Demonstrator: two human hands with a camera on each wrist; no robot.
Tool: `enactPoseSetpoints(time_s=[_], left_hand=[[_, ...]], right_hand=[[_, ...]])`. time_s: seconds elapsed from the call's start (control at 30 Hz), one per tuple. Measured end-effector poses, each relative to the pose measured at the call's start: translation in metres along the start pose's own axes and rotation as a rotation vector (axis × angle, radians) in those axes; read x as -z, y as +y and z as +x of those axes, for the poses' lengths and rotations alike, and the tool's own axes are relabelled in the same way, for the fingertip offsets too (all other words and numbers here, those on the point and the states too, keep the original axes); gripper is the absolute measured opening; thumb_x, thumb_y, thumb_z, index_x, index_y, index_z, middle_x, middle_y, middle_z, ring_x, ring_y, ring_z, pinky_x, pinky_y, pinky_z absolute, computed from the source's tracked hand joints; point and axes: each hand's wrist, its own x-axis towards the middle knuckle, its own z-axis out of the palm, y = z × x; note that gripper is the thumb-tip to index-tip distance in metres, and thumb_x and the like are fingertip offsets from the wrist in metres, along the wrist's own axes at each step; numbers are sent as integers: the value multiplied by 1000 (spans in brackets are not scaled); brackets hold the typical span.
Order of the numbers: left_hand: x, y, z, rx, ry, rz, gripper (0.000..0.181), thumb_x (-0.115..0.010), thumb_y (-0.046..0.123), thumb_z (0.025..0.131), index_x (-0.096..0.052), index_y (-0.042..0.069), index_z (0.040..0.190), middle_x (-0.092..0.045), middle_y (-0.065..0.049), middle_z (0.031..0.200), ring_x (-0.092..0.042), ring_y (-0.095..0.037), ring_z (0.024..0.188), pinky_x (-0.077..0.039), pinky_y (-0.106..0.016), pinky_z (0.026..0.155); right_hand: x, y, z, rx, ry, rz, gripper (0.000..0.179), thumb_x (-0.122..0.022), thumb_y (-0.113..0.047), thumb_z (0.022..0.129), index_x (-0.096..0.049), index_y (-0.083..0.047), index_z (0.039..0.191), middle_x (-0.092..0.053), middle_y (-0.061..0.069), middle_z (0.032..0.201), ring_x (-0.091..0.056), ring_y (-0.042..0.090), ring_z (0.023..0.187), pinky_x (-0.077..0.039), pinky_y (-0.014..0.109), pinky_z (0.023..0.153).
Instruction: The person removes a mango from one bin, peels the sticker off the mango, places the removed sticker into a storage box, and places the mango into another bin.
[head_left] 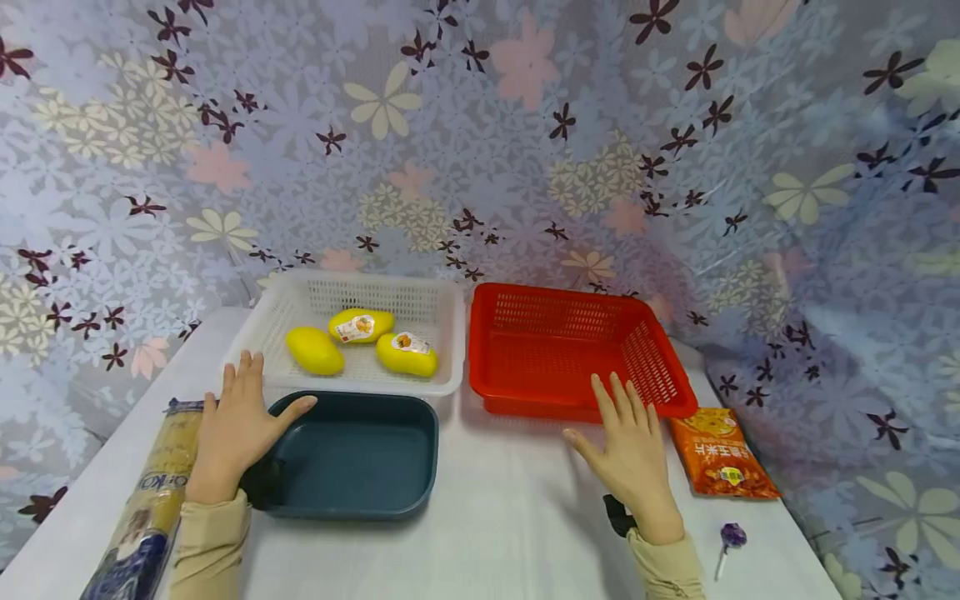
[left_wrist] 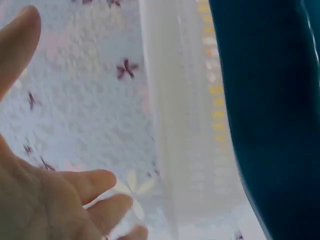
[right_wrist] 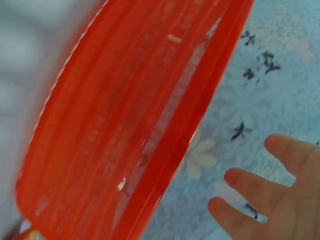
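Note the left hand (head_left: 236,437) with fingers spread and nothing in its grasp, above the left edge of the dark tray (head_left: 352,458); find the right hand (head_left: 630,454) just as bare, fingers extended, by the near rim of the red basket (head_left: 547,362). See the white basket (head_left: 453,333) at the far left of the surface (head_left: 510,508), just beyond the tray, with three yellow mangoes (head_left: 315,351) inside. Leave contact with any rim unjudged: too hard to tell. From this pose, best to lower both hands gently and at the same pace. For any lift of a basket, take opposite rims and hold level to avoid tilting. For a mango, cup the fingers around the smooth middle rather than pinching the tip, likely to slip. Mind the long packet (head_left: 153,492) at the near left, and the orange snack packet (head_left: 723,454) and lollipop (head_left: 732,535) at the right, both easy to nudge with a sleeve (head_left: 667,571).
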Motion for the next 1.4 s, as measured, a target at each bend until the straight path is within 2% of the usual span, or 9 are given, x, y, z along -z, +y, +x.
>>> enactPoseSetpoints(time_s=[0.1,0.27,0.4,0.7,0.93,1.03,1.13,1.2,1.4], left_hand=[[1,-13,7,8,-2,-37,108,-53,65,88,-7,-10,151,-8,-36,155,-10,-56,142,-13,-76,105],[-1,-34,11,35,-34,-132,107,-53,59,91,2,-12,149,0,-38,154,-2,-55,143,-12,-75,107],[-3,-43,14,41,-43,-192,105,-52,56,93,5,-11,149,4,-37,155,1,-55,143,-11,-73,109],[-2,-43,13,54,-75,-295,103,-52,54,94,10,-7,150,13,-30,157,13,-50,144,-5,-70,112],[-3,-44,14,76,-106,-294,105,-51,56,94,14,-6,149,19,-28,156,15,-48,145,-9,-70,112],[-4,-44,16,75,-102,-279,105,-50,56,94,14,-6,149,19,-28,156,13,-48,145,-12,-71,110],[-4,-45,16,79,-102,-277,105,-50,57,94,13,-6,149,20,-27,156,13,-48,145,-12,-71,110],[-5,-45,16,82,-104,-278,104,-49,57,94,13,-6,149,20,-27,156,13,-48,145,-12,-71,110],[-5,-45,17,99,-126,-278,103,-48,58,94,12,-5,149,22,-25,157,13,-49,145,-12,-73,109]], right_hand=[[-3,-12,9,37,5,46,87,-60,-60,85,-27,-19,154,-28,18,158,-22,41,146,-16,65,114],[-7,-31,26,103,10,110,84,-65,-52,85,-30,-17,153,-33,16,156,-24,38,146,-18,61,116],[-9,-50,41,146,10,186,82,-68,-46,85,-31,-16,152,-34,13,156,-27,36,146,-25,59,115],[-7,-91,81,229,-69,370,80,-62,-53,88,-27,-25,154,-30,9,158,-29,31,145,-35,63,108],[-4,-118,118,271,-137,501,73,-61,-45,92,-28,-23,153,-29,6,159,-28,30,146,-26,58,116],[-6,-128,132,294,-167,551,74,-58,-49,92,-28,-21,153,-29,8,159,-29,31,145,-25,58,116],[-9,-136,144,293,-205,589,75,-54,-55,92,-27,-22,154,-28,6,159,-28,30,146,-25,57,117],[-12,-141,151,280,-223,606,73,-55,-53,93,-28,-22,153,-28,5,159,-28,29,146,-25,56,117],[-23,-153,167,221,-262,561,70,-57,-45,94,-28,-22,154,-27,4,160,-27,29,147,-25,55,118]])
